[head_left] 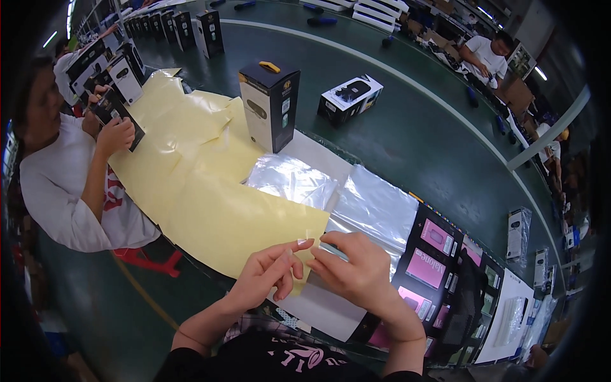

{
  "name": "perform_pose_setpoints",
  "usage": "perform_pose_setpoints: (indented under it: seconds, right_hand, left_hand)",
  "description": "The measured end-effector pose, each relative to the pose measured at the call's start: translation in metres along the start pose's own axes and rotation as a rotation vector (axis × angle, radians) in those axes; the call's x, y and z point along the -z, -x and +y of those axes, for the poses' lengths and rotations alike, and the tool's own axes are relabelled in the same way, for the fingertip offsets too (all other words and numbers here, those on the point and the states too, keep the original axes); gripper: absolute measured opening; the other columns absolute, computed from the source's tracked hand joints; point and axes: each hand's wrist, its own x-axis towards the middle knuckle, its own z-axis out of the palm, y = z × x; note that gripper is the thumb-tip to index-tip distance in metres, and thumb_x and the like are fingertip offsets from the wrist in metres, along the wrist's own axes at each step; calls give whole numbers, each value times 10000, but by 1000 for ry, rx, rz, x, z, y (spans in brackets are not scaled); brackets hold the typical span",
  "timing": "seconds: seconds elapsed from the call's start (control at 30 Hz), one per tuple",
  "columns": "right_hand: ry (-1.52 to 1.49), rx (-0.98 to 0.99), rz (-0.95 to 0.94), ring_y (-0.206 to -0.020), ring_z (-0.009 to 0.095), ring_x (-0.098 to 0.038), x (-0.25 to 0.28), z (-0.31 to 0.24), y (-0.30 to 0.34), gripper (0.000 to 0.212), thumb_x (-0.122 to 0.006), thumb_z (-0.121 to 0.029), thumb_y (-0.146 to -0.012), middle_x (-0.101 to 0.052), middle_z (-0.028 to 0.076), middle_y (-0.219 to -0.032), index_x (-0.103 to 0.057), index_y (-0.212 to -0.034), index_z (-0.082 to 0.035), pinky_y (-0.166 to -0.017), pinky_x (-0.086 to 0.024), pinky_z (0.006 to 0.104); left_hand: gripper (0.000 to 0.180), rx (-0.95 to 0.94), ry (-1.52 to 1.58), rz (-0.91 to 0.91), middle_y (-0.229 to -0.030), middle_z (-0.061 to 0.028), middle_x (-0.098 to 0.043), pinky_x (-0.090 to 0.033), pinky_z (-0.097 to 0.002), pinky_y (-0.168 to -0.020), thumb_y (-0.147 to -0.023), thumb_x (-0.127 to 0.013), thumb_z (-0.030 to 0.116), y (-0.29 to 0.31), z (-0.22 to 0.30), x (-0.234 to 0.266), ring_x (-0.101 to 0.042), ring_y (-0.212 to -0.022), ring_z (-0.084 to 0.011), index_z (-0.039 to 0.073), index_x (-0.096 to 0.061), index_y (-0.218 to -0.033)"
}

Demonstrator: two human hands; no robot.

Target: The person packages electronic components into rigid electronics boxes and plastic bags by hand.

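Over the front of the bench, my left hand (272,270) has its index finger stretched out and the other fingers loosely curled apart. A small clear piece, like a bit of film or a sticker (310,234), shows at that fingertip. Close beside it, my right hand (352,264) is closed in a pinch; what its fingertips hold, if anything, I cannot make out. Under and beyond both hands spread large yellow sheets (242,219). Clear plastic film (375,198) lies past my right hand. A tall black box (270,105) stands upright behind the sheets, a yellow object (270,66) on its top.
At the left, a co-worker (76,172) holds a black box (117,116). Another box (351,99) lies on the green conveyor belt (407,134), with several upright boxes (210,33) farther up. Black printed cardboard with pink panels (425,270) lies at my right, near wrapped boxes (518,235).
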Motion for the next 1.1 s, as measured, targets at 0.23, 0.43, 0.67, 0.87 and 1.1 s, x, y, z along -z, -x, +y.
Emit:
perform_pose_setpoints:
  seconds: [0.23,0.43,0.67,0.87,1.1]
  right_hand:
    - [-724,-623,-42,-629,93,-478,-10,16,-2,183,-689,-132,-787,-547,57,-913,-625,-925,-30,-551,-400,206]
    - [-668,-549,-33,-740,107,-526,-23,20,-5,76,-657,-48,-787,-555,46,-930,-609,-845,-34,-598,-430,217]
    - [-603,-413,306,-849,180,-549,-32,81,-56,89,-651,-66,-783,-560,113,-1003,-593,-847,-42,-681,-431,255]
    - [-1183,-444,133,-1206,117,-373,-56,117,-122,86,-611,-186,-882,-370,62,-1380,-582,-885,-105,-959,-329,287]
    - [-1172,-440,134,-1291,172,-314,-74,143,-162,174,-604,-270,-886,-275,131,-1441,-599,-917,-99,-1008,-300,307]
  left_hand:
    - [389,-98,19,6,-820,-26,-522,-368,-173,-444,-1001,-336,235,-7,-13,3,-456,-494,-46,-14,-472,-1267]
    - [388,-45,26,42,-856,-33,-549,-367,-168,-441,-996,-357,243,-19,-13,10,-486,-512,-49,-7,-471,-1270]
    - [345,-698,-929,651,-997,-82,-591,-467,-261,-671,-759,-698,95,-71,64,34,-570,-878,-152,55,-594,-1086]
    - [393,-1128,-1334,771,-1161,-150,-474,-379,-410,-924,-684,-750,167,-144,133,62,-424,-1129,-352,95,-604,-1041]
    - [346,-1072,-1440,779,-1126,-117,-498,-394,-417,-922,-720,-706,102,-158,126,64,-424,-1149,-344,107,-597,-1048]
